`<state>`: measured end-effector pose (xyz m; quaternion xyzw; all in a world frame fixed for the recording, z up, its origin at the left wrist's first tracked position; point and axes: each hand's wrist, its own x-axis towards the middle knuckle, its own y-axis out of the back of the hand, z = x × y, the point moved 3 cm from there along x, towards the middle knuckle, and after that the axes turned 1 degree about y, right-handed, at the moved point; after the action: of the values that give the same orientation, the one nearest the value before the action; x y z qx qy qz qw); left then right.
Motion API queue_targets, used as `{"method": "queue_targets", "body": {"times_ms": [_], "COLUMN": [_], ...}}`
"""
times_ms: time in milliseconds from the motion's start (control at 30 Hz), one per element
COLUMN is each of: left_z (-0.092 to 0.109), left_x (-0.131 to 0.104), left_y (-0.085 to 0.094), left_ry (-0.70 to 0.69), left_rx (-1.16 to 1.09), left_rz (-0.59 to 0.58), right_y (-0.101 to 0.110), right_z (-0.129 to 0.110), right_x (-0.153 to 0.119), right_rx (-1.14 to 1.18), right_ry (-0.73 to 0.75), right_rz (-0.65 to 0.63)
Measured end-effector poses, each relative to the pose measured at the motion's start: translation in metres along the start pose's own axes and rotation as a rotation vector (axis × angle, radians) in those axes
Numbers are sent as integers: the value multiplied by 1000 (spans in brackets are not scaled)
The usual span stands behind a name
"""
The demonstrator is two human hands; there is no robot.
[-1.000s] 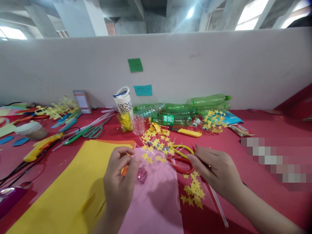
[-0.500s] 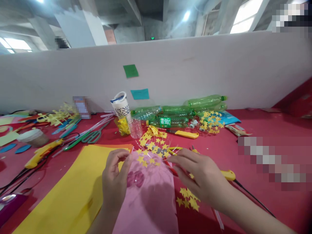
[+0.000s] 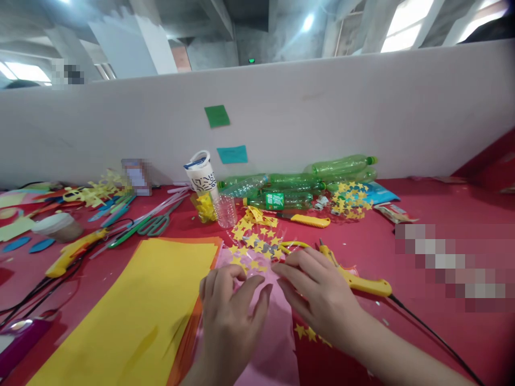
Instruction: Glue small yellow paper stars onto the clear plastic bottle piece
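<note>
Over at the far left, a yellow glue gun [image 3: 76, 253] lies on the red table [image 3: 434, 209], just beside a lidded tub [image 3: 58, 228]. Next come green-handled scissors [image 3: 154, 225], then a stack of yellow paper [image 3: 132, 300] with orange sheets [image 3: 185, 343] showing under its right edge. Behind the stack stand a white cup [image 3: 200, 174] with dark marks and, just beside it, a clear ribbed bottle [image 3: 226, 213].

The left hand [image 3: 231, 319] is over the pink sheet [image 3: 277, 343], its fingers curled and the thumb and fingertip a little apart, with the sheet showing between them; I can't make out anything in its grip. Yellow stars [image 3: 254, 241] lie scattered just beyond both hands, and green bottles [image 3: 293, 200] lie along the wall, with a yellow cutter [image 3: 309, 220] in front of them.

The right hand [image 3: 324, 292] faces the left one, fingers bent and nearly together; whether they pinch something, I can't tell. More stars [image 3: 309, 333] lie below it. A second glue gun [image 3: 368, 284] lies just to its right, its cord trailing away.
</note>
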<state>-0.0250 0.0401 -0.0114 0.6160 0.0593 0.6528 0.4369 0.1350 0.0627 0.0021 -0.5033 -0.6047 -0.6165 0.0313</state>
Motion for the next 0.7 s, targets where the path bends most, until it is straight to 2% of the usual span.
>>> {"method": "queue_targets", "body": {"times_ms": [233,433,700], "left_z": [2,6,3], "left_x": [1,1,0], "left_y": [-12,-13,-15], "left_ry": [55,39,43], "left_rx": [42,-16,-55], "left_rz": [-47,-17,-51], "right_y": [-12,-9,-10], "right_z": [3,1,0], "right_x": [-4,-6,-13], "right_rx": [-52,-71,-128], "right_ry": [28,52,153], "right_rz": [-2,35,47]}}
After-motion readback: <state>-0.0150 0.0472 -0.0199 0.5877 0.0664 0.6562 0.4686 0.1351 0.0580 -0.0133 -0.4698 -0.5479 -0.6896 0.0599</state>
